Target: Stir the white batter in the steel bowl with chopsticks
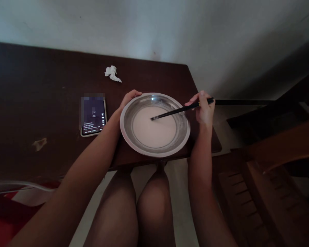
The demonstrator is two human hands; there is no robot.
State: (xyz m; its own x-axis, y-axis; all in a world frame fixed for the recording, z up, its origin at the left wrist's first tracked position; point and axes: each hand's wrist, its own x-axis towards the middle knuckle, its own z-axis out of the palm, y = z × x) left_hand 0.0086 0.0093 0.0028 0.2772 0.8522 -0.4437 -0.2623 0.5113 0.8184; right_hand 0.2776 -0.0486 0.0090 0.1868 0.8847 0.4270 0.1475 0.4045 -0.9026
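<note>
A wide steel bowl (128,137) with whitish liquid (154,132) in it sits at the front edge of the dark table. My left hand (130,97) grips the bowl by its far left rim, thumb side up, with part of the fingers hidden behind the rim. In my right hand (204,108) is a pair of black chopsticks (179,110), pinched near the thick end with its gold band. They slant down to the left over the bowl, and their wet, white-marked tips are at the liquid's surface near the middle.
Left of the bowl, a phone (94,116) with a lit screen lies on the dark table (54,75). Crumpled white tissue (112,73) is farther back, before the pale wall (144,27). A wooden chair (247,192) stands at right. My knees are below the table edge.
</note>
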